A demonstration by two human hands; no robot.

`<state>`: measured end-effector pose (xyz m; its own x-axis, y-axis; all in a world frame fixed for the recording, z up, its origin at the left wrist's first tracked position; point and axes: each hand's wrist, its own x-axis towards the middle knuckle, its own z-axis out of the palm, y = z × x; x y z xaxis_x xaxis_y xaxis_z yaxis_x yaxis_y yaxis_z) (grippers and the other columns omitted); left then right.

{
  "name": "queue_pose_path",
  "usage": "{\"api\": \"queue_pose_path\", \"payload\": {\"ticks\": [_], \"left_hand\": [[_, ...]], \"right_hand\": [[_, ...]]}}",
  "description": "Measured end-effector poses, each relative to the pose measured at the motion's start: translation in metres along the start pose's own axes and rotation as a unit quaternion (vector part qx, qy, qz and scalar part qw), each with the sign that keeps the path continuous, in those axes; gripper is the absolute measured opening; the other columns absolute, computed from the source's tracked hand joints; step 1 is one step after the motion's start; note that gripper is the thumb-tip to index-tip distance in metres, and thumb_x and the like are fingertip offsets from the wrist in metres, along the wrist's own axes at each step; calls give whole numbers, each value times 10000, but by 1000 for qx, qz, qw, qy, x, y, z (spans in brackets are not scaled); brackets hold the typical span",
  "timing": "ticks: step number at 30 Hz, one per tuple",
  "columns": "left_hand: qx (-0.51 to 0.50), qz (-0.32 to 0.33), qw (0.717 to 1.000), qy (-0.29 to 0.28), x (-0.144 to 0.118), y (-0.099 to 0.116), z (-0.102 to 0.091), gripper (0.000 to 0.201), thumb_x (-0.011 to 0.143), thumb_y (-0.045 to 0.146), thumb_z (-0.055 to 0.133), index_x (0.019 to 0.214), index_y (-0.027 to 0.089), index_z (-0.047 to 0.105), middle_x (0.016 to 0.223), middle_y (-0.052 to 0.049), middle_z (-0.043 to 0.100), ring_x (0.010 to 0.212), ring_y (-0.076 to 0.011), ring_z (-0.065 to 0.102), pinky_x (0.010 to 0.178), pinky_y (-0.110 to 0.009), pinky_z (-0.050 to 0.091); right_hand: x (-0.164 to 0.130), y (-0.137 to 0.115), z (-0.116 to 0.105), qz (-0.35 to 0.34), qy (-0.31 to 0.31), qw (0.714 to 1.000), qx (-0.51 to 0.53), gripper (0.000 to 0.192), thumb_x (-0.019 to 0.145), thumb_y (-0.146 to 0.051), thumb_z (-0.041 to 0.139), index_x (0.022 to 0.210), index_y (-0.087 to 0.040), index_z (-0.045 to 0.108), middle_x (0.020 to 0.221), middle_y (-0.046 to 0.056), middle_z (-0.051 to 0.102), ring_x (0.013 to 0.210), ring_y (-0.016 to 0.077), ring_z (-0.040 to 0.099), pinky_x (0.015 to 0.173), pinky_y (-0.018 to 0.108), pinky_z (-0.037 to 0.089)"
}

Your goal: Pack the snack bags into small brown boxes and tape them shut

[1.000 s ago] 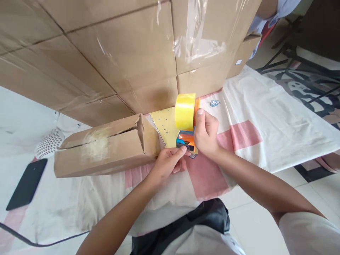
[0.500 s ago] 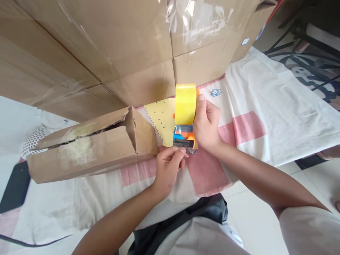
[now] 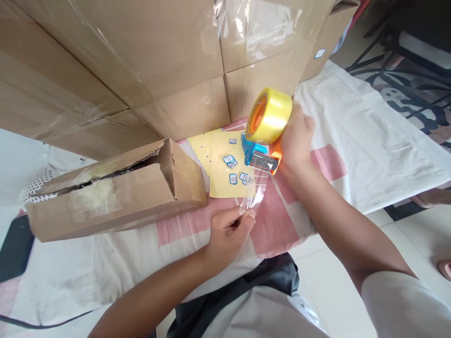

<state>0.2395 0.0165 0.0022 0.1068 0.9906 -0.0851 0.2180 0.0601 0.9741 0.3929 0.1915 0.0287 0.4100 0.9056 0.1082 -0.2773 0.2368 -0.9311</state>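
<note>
- the fingers of the left hand are pinched shut on the free end of a clear tape strip, low in the middle of the view.
- far left, a dark flat phone lies on the white and pink sheet, partly cut off by the edge.
- next to it a long cardboard box lies on its side, its open end facing the yellow sheet.
- behind, a wall of big taped cartons fills the top of the view.
- a yellow sticker sheet with small blue stickers lies flat just beside the long box's open end.
- the tape strip runs taut from the left hand's pinch up to the blade of the tape dispenser, passing over the yellow sheet's lower right corner.
- the right hand is wrapped closed round the dispenser's orange and blue handle, holding it raised and tilted, the yellow tape roll on top.
- a dark bag or garment sits at the bottom, near the person's lap.
</note>
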Motion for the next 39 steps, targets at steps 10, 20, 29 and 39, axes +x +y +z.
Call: {"api": "queue_pose_path", "payload": {"ticks": [10,20,29,39], "left_hand": [[39,-84,995,-40,4,4,-16,362,941,456,611,706,183,646,570,6,581,534,-110,509,530,-239,400],[-59,-23,998,4,45,28,-8,698,783,404,822,1358,249,458,1241,-118,703,1166,-245,673,929,-360,554],[-78,-72,991,-81,52,16,-2,421,896,566,647,815,163,733,560,-10,654,497,-126,600,511,-246,494],[-54,-9,995,-78,55,4,0,398,935,524,618,785,188,771,602,-19,681,566,-133,622,583,-252,521]], "right_hand": [[8,-18,-7,14,58,997,41,347,1040,-276,391,696,-237,384,621,-52,410,584,80,424,595,256,380],[-20,-12,-1,-57,-44,997,-35,540,999,-630,417,655,-249,250,626,-24,294,548,120,323,500,290,291],[-25,-13,-1,-40,-48,998,-32,552,991,-616,449,653,-248,214,656,-33,220,590,107,204,519,292,213],[-26,-11,1,82,-41,996,-2,405,1009,-253,450,651,-236,260,641,-42,251,581,80,265,484,207,300]]}}
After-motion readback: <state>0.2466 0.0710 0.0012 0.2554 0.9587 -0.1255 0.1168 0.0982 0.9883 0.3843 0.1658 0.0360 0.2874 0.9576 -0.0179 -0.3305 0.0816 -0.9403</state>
